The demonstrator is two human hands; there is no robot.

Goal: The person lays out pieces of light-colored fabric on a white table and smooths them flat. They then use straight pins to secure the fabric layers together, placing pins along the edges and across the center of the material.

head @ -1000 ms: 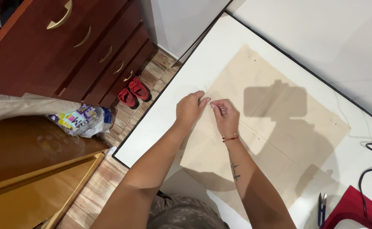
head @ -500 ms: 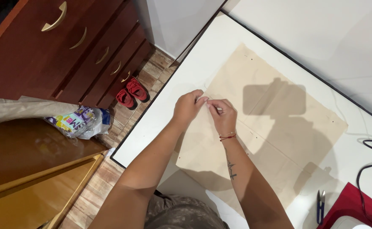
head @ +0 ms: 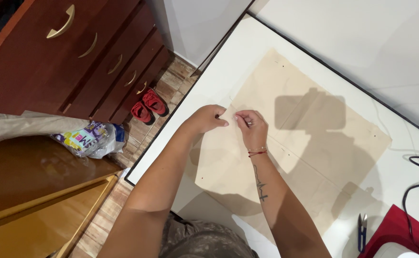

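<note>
Snips [head: 362, 231] with dark handles lie near the pale beige fabric sheet [head: 310, 143] at its near right corner; on the sheet's left part the left hand [head: 208, 118] and right hand [head: 251, 129] meet, fingertips pinched together on something too small to tell; beyond the sheet's left edge stand small red shoes [head: 148, 105] on the floor.

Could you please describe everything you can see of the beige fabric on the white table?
The fabric is a thin, pale beige, roughly square sheet lying flat and angled on the white table. Small dark dots mark it near the corners and edges. Shadows fall across it. Both hands, left and right, pinch it near its left edge.
</note>
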